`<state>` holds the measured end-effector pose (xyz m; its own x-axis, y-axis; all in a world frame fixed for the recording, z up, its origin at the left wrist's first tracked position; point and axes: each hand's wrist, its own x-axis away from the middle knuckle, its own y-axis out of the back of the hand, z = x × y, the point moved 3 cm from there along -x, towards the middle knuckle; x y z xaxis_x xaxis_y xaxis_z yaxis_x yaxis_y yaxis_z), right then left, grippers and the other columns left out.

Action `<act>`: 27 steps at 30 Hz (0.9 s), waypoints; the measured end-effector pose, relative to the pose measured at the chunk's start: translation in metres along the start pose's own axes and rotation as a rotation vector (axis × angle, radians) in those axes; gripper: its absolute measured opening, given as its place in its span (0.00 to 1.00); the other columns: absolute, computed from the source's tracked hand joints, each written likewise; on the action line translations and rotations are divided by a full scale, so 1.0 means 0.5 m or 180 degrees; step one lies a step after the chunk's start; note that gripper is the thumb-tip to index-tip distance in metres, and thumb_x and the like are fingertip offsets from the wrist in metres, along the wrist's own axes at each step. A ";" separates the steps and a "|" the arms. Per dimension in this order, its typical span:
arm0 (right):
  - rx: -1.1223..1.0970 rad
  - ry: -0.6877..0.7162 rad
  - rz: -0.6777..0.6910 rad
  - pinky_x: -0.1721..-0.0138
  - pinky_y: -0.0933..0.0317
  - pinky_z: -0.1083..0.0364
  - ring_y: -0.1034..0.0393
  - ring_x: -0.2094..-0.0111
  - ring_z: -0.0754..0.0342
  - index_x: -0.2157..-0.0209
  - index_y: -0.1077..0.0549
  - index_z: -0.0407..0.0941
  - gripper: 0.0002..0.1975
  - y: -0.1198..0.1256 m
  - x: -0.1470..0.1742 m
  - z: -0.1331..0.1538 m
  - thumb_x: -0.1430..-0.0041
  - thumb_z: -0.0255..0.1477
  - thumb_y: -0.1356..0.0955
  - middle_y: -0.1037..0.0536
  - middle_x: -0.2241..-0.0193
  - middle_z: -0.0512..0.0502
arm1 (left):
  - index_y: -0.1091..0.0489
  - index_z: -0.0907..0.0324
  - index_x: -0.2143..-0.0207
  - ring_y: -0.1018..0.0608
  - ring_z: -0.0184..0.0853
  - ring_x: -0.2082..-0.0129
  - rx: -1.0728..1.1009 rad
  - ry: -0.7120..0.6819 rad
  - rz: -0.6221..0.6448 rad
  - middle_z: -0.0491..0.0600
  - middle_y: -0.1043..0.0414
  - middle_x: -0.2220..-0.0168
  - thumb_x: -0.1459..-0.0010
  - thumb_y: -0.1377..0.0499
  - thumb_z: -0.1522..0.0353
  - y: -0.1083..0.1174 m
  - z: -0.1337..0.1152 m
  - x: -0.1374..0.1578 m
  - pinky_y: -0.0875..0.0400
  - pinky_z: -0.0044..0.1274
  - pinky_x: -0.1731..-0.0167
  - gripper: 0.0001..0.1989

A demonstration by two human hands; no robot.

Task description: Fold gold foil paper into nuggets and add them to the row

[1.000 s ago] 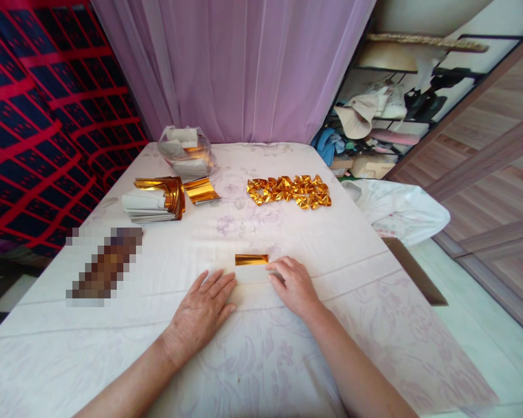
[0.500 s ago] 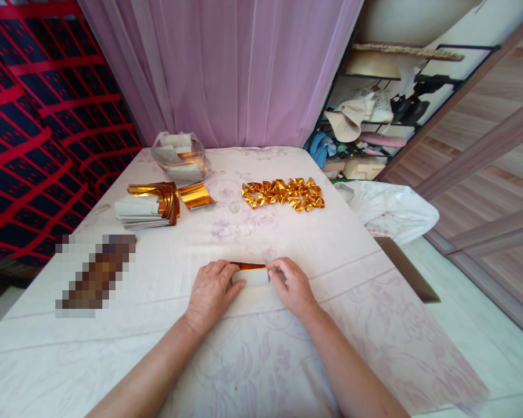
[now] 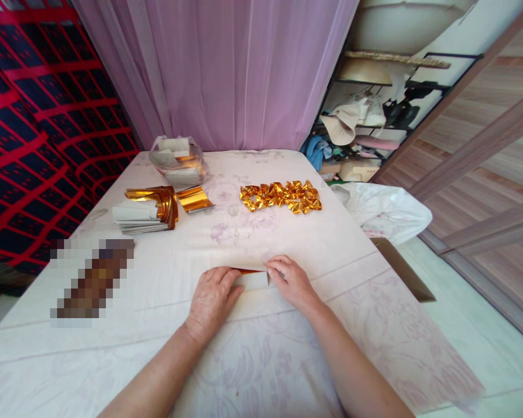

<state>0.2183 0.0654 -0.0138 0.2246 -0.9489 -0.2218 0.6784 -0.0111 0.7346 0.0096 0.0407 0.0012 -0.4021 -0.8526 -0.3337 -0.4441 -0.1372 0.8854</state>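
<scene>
A purple curtain (image 3: 226, 75) hangs behind the cloth-covered table (image 3: 178, 249). On it, the left hand (image 3: 213, 299) grips the left end of one gold-backed paper (image 3: 253, 281) while the right hand (image 3: 290, 281) pinches its right end. Even edges and steady pressure should give a clean crease. Beyond lie one loose gold sheet (image 3: 195, 198), one stack (image 3: 135, 213), one clear bag (image 3: 157, 161) and folded gold pieces (image 3: 276, 193), too jumbled to count surely.

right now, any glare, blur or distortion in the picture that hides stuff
In the head view, bright glints break up the folded gold shapes and streak the loose gold sheet; coarse pixel blocks mask an item at the table's left, so I can't identify it; the wood-grain panels slant, likely wide-angle distortion; the paper between the hands shows little fine detail.
</scene>
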 end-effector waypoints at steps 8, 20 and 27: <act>-0.0071 -0.0211 0.0478 0.59 0.38 0.56 0.29 0.61 0.54 0.71 0.24 0.46 0.07 0.013 -0.022 0.006 0.42 0.23 0.34 0.23 0.65 0.47 | 0.30 0.56 0.54 0.25 0.42 0.58 -0.0050 -0.0140 -0.0021 0.50 0.26 0.59 0.41 0.39 0.70 -0.002 0.001 0.002 0.31 0.34 0.57 0.12; 0.0076 -0.0372 0.0911 0.69 0.46 0.60 0.33 0.71 0.58 0.77 0.25 0.45 0.07 0.024 -0.057 0.012 0.48 0.22 0.32 0.25 0.71 0.52 | 0.29 0.57 0.61 0.26 0.40 0.58 0.0047 -0.0374 -0.0093 0.49 0.24 0.61 0.40 0.42 0.71 0.006 -0.007 -0.002 0.33 0.33 0.56 0.04; 0.0137 -0.0515 0.0873 0.69 0.49 0.60 0.35 0.70 0.58 0.76 0.26 0.44 0.06 0.021 -0.052 0.018 0.48 0.22 0.33 0.26 0.71 0.51 | 0.28 0.57 0.58 0.27 0.39 0.61 -0.0163 -0.0508 -0.0160 0.49 0.25 0.64 0.38 0.44 0.70 0.009 -0.014 0.001 0.33 0.32 0.59 0.07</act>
<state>0.2134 0.0870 0.0053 0.2786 -0.9561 0.0906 0.5770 0.2421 0.7800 0.0128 0.0361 0.0070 -0.5044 -0.7536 -0.4215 -0.4270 -0.2067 0.8803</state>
